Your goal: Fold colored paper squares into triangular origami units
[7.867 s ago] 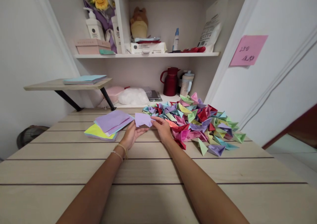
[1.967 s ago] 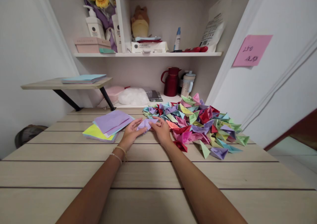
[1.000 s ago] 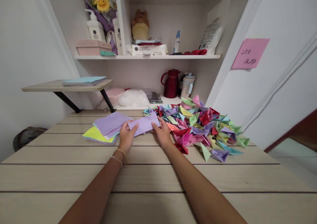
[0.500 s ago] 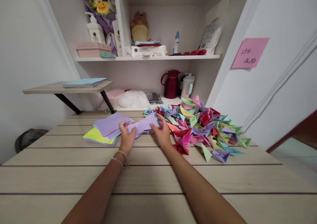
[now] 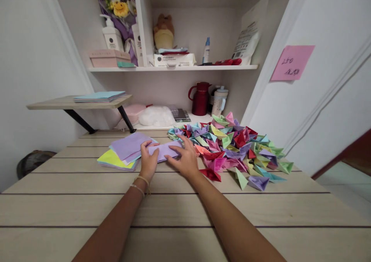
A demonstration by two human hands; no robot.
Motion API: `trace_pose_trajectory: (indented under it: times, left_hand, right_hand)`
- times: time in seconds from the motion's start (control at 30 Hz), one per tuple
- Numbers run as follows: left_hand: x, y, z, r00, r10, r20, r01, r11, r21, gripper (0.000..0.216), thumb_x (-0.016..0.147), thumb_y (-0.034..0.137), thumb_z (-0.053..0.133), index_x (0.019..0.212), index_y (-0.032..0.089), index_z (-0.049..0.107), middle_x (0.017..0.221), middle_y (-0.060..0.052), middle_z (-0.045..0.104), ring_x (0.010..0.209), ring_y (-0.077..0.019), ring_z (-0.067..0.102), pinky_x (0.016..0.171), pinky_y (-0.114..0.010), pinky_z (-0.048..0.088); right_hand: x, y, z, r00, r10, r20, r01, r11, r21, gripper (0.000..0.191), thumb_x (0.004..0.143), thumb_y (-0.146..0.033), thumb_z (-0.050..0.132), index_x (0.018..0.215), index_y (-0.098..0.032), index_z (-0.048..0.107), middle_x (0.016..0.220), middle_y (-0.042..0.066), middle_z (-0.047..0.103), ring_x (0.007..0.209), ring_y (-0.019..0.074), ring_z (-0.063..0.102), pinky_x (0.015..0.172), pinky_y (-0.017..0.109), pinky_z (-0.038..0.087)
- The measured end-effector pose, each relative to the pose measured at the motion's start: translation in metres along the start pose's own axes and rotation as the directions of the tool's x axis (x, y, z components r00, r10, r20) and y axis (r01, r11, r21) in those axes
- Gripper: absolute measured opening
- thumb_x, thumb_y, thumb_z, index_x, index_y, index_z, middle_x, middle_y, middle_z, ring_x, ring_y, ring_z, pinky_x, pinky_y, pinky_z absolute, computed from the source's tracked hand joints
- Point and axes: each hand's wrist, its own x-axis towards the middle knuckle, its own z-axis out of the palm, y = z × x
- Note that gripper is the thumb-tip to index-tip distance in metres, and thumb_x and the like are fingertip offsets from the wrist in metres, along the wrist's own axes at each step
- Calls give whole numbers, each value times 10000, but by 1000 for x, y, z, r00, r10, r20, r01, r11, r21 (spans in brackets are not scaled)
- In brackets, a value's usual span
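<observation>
A folded lilac paper (image 5: 165, 150) lies flat on the wooden table (image 5: 174, 208) between my hands. My left hand (image 5: 148, 160) pinches its left end, thumb on top. My right hand (image 5: 185, 159) lies on its right end with fingers stretched out and pressing down. Just left of them is a stack of flat coloured sheets (image 5: 124, 152), lilac on top, yellow below. To the right spreads a pile of folded paper boats (image 5: 232, 146) in several colours.
A red jug (image 5: 199, 97) and a white cup (image 5: 218, 97) stand at the back. A small raised shelf (image 5: 78, 101) with blue sheets juts over the table's left rear. A wall shelf (image 5: 174, 66) above holds bottles and boxes. A pink note (image 5: 291, 62) hangs on the right wall.
The lilac paper, lifted and opened out between both hands a second ago, now lies flat on the table. My right hand has spread out on top of it.
</observation>
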Motion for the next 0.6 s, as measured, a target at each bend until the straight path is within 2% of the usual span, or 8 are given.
trace_pose_trajectory:
  times: [0.1,0.23,0.37,0.5,0.6]
  left_hand:
    - [1,-1,-1,1000,-5,-14,5,1000,20,390,688,143,578,1035,209,414,973,-46,598,878,-162,583,830,-332,449]
    - [1,-1,-1,999,10,-42,-8,999,45,374,689,138,574,1026,208,427,943,-36,605,906,-160,574,864,-332,423]
    - [0,2,0,997,12,-70,-10,1000,29,356,686,151,592,1007,203,448,911,-27,617,913,-149,574,886,-320,402]
    - [-1,6,2,996,-90,-25,87,990,-114,369,740,326,587,1057,205,441,959,-51,607,834,-145,593,729,-274,457]
    - [-3,8,5,993,-104,48,109,987,-119,544,678,362,667,1134,218,407,1019,-62,580,860,-148,590,700,-252,463]
  right_hand:
    - [0,0,-1,999,-36,36,35,999,24,428,614,-482,725,962,-234,708,1309,83,480,1227,299,366,1025,459,273]
    - [1,3,2,997,-23,80,18,998,64,235,738,-397,654,913,-253,715,1058,54,662,1156,265,448,1002,446,300]
    - [2,8,6,993,24,119,-43,986,163,180,818,-310,563,892,-248,714,894,39,708,988,230,565,913,392,389]
    - [2,12,8,981,140,131,-174,940,294,214,818,-248,502,862,-214,708,872,36,710,845,205,623,785,324,456]
    - [2,13,8,959,258,115,-282,890,359,213,793,-242,494,869,-201,689,843,27,706,789,202,631,729,305,467]
